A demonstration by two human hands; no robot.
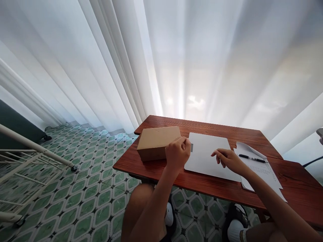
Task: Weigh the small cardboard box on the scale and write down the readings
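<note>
white curtains behind, red wooden table centre frame. left hand, fingers curled, pinches the left edge of a flat white envelope beside a brown box. right hand rests on it, fingers loosely spread. press flat, keep the edge grip light.

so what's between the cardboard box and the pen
In the head view, the white flat sheet lies between the cardboard box and the pen, with both hands on it: left hand, right hand.
</note>
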